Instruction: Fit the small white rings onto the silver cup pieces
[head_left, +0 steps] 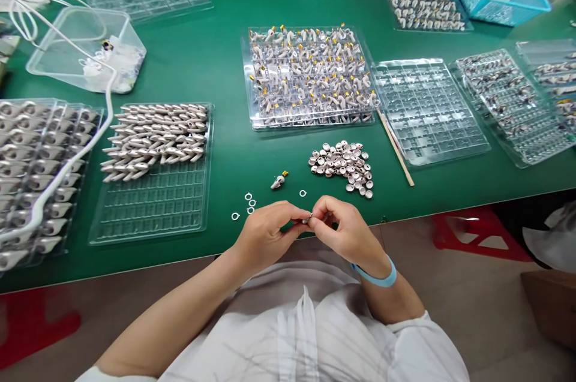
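Observation:
My left hand (269, 227) and my right hand (338, 223) meet at the table's near edge, fingers pinched together. Between the fingertips is a small part (308, 218), too small and covered to make out its kind. A light blue band (380, 277) circles my right wrist. Just beyond the hands lie a white ring (303, 193) and a small whitish piece with a yellow tip (279, 180). Several more white rings (251, 203) are left of them. A pile of small round metal caps (344, 165) sits beyond my right hand.
A tray of curved parts with yellow tips (310, 79) stands mid-table. On the left are a tray of slim metal parts (155, 136), a clear bin (90, 49) and a white cable (90, 145). To the right are a wooden stick (396, 148) and a clear tray (429, 109).

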`<state>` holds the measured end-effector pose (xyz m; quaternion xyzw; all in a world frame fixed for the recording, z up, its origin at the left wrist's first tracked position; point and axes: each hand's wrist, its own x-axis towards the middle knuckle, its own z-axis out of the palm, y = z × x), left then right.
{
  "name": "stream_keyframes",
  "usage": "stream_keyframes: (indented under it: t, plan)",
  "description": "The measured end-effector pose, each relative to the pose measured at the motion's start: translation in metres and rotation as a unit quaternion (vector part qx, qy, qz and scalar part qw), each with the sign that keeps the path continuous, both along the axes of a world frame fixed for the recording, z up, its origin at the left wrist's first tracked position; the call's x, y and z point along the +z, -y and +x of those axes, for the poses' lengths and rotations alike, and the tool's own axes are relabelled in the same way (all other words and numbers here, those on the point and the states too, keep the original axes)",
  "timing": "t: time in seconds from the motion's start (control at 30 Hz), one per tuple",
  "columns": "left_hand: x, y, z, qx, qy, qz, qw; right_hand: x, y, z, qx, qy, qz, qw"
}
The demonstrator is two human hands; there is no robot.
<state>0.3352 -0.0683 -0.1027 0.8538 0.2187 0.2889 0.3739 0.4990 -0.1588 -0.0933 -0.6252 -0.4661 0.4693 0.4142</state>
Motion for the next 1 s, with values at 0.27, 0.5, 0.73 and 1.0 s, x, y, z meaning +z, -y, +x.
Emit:
stream_keyframes:
  t: [0.27, 0.5, 0.73, 1.0]
  plan:
    - [0.006, 0.003, 0.0, 0.008, 0.009, -0.062, 0.998, 0.001, 0.002, -0.002, -0.005, 0.012, 0.007, 1.0]
    - [0.013, 0.0, -0.001, 0.022, -0.051, -0.328, 0.943, -0.002, 0.0, -0.003, -0.029, 0.051, 0.029, 0.998]
    - [0.019, -0.004, 0.002, 0.065, -0.004, -0.529, 0.846, -0.005, 0.011, -0.001, -0.016, -0.039, 0.057, 0.998]
    - [0.014, -0.005, 0.007, 0.049, -0.026, -0.582, 0.812, -0.016, 0.016, -0.001, -0.076, -0.061, 0.069, 0.993]
